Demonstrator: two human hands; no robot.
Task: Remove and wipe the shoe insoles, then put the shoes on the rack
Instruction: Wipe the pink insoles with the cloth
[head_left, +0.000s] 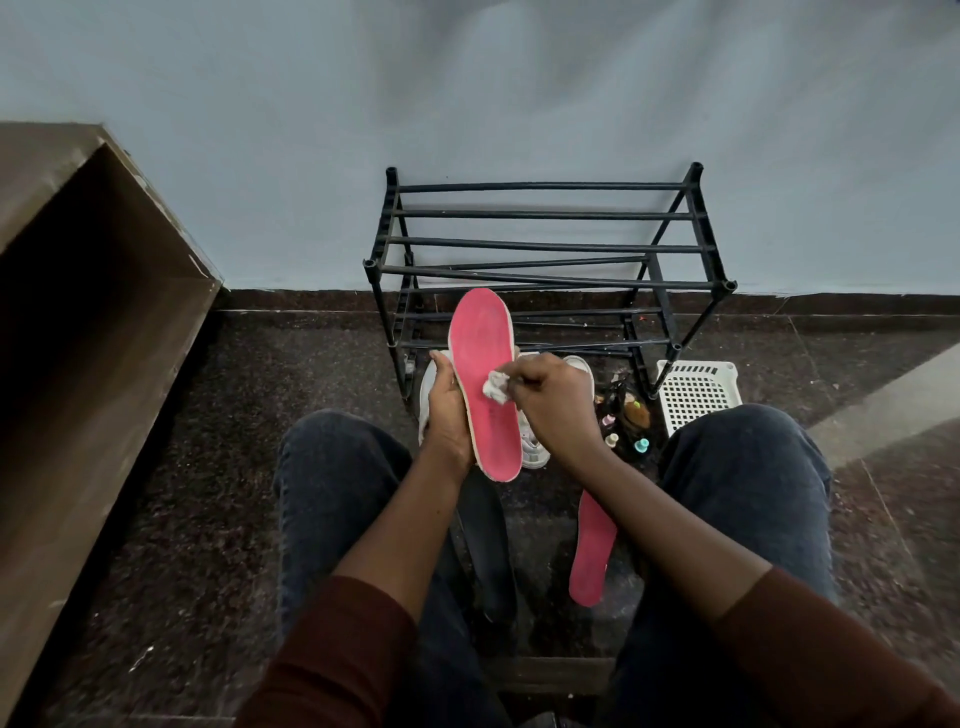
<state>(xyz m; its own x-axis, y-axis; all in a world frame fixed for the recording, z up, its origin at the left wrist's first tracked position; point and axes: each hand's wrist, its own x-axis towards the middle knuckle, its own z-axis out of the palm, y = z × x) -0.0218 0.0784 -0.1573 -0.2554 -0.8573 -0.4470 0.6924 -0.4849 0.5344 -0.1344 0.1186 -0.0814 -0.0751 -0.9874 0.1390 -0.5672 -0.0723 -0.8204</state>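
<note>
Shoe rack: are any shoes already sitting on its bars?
No. The black shoe rack shows only bare bars, while the white shoes sit on the floor in front of it.

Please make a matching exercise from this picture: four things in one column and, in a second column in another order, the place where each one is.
Things:
1. pink insole being wiped
2. second pink insole
3. white basket
4. crumpled cloth

Places:
A. on the floor to the right of the shoe rack
B. pinched in the right hand
C. lying on the floor between the knees
D. held in the left hand

Pairs: 1-D, 2-C, 3-A, 4-B
</note>
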